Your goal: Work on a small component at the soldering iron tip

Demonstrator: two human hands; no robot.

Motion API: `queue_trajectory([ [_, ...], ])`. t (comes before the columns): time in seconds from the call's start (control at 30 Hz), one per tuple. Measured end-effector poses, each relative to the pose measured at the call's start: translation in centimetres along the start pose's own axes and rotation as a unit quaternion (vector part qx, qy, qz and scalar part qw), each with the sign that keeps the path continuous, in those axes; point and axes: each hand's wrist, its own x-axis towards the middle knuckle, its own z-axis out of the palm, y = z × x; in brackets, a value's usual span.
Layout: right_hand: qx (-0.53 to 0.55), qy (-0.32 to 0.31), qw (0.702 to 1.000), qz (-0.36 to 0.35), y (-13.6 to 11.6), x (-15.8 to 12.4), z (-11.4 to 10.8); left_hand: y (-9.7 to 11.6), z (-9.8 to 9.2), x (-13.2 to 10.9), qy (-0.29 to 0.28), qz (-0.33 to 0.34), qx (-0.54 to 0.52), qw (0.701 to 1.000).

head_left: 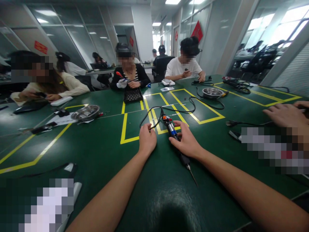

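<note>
An electric screwdriver (172, 130) with a black body, a blue band and a long thin bit lies slantwise over the green table, its bit pointing toward me. My right hand (187, 140) is closed around its right side, thumb on the body. From its far end, by an orange and red part, runs a black cable (159, 117) that loops to the left. My left hand (147, 139) has its fingers curled on this loop; the fingertips are partly hidden. Yellow tape (130, 140) marks rectangles on the tabletop just beyond both hands.
Metal bowls stand at the left (85, 112) and right (212, 93). A black tray (133, 96) of small parts sits before a co-worker across the table. Another person's hand (280, 114) rests at the right edge. Cables (236, 84) and a plug (232, 123) lie about.
</note>
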Motion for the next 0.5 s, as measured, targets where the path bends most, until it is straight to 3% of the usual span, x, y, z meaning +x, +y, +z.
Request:
queue_trajectory([
  [0.07,0.004,-0.012,1.000,-0.009,-0.3,-0.1,0.0,0.2,0.3,-0.2,-0.012,0.011,-0.066,0.998],
  [0.13,0.008,-0.016,1.000,-0.021,-0.5,-0.3,0.2,0.4,0.9,-0.5,-0.068,-0.016,-0.191,0.979],
  [0.27,0.014,-0.019,0.999,-0.028,-0.8,-0.4,0.5,0.6,1.7,-0.6,-0.156,-0.116,-0.399,0.896],
  [0.37,0.020,-0.022,0.999,-0.021,-0.7,-0.4,0.6,0.6,1.7,-0.5,-0.179,-0.139,-0.439,0.869],
  [0.5,0.028,-0.030,0.999,-0.005,-0.6,-0.5,0.6,0.6,1.5,-0.4,-0.195,-0.132,-0.447,0.863],
])
